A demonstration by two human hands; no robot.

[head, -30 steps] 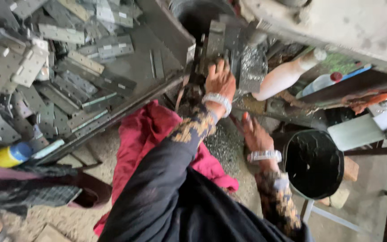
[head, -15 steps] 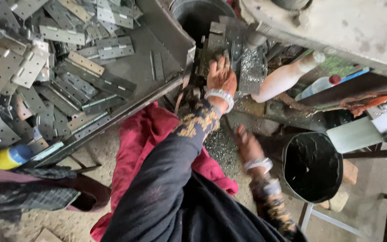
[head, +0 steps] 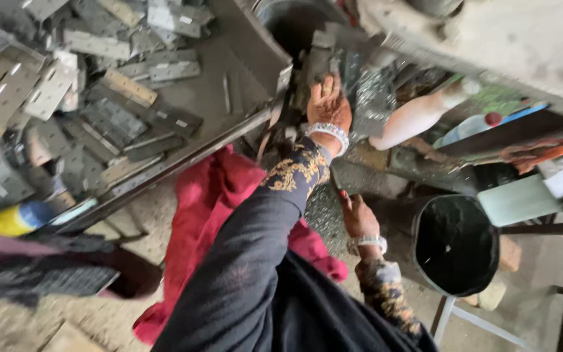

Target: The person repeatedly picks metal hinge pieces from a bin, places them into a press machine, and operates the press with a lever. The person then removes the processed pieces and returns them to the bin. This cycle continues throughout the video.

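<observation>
Two hands are at work, and the left hand [head: 329, 104] is the farther out, stretched forward with its fingers [head: 327, 85] spread flat on a stack of perforated metal plates [head: 369, 98]. The fingers press down on the stack; whether any curl under an edge to grip it cannot be told. The plates lie directly under and just beyond the fingertips, their long sides running away from the person, up and to the right. They look thin, grey and stiff, dotted with small punched holes.

The right hand [head: 358, 215] hangs lower, nearer the body, fingers bent downward toward grey metal grit; its grip is hidden, and it is well apart from the plates.

Left of the fingers, a sloping metal tray [head: 229, 98] holds a heap of hinges [head: 99, 111], flat, dull and jumbled. A red cloth [head: 210, 195] lies below the wrist, and a black bucket [head: 457, 244] stands to the right of the lower hand.
</observation>
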